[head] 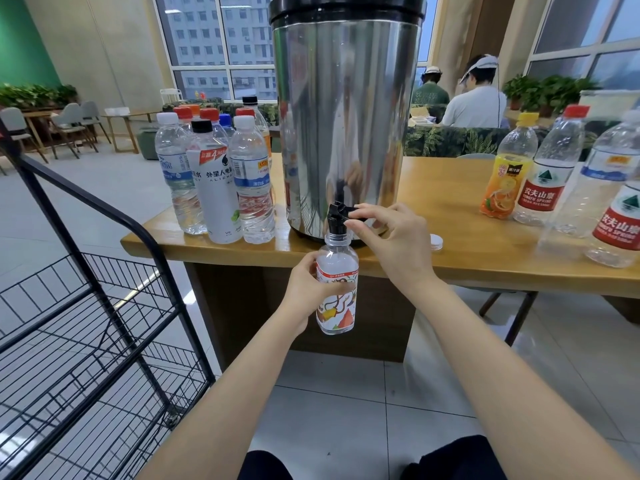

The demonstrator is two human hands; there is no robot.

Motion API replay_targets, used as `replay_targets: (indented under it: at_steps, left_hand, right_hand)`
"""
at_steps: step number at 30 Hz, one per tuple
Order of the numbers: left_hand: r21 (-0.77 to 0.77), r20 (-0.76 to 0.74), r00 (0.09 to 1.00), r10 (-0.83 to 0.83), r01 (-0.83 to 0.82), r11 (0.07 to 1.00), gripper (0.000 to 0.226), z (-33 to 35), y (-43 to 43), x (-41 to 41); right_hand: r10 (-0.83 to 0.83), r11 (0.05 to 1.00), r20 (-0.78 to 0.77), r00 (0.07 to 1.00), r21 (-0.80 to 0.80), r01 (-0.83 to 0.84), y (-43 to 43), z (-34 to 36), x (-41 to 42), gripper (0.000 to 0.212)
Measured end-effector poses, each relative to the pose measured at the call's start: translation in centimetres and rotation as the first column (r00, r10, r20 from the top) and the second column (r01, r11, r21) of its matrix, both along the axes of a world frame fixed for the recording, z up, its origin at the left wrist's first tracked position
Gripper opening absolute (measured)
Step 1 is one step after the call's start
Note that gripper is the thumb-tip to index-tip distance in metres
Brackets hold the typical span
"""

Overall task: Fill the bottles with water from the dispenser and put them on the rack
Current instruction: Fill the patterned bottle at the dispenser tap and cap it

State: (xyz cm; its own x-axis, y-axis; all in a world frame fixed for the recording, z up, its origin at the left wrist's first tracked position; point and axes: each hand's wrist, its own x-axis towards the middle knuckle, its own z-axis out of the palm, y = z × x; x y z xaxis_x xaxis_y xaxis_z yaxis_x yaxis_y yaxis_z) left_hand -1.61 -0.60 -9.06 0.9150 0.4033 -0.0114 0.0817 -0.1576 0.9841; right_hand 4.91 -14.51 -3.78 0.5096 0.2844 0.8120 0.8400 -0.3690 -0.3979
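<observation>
We counted four bottles at right; our left hand (304,292) gripped a clear patterned bottle (336,289), right hand (391,237) pinching the tap (341,214).

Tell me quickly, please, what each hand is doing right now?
Left hand: closed around the bottle.
Right hand: fingers pinching the tap lever.

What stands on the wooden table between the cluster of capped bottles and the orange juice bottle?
The head view shows the tall steel dispenser and a loose white cap.
</observation>
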Motion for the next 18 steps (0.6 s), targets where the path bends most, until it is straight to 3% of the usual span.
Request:
replay_targets:
  at_steps: [18]
  left_hand:
    - [0.031, 0.007, 1.0, 0.006, -0.007, 0.999, 0.067, -0.59, 0.17, 0.27]
  right_hand:
    - [0.011, 1.0, 0.002, 1.0, 0.009, -0.011, 0.06, -0.19, 0.24, 0.024]
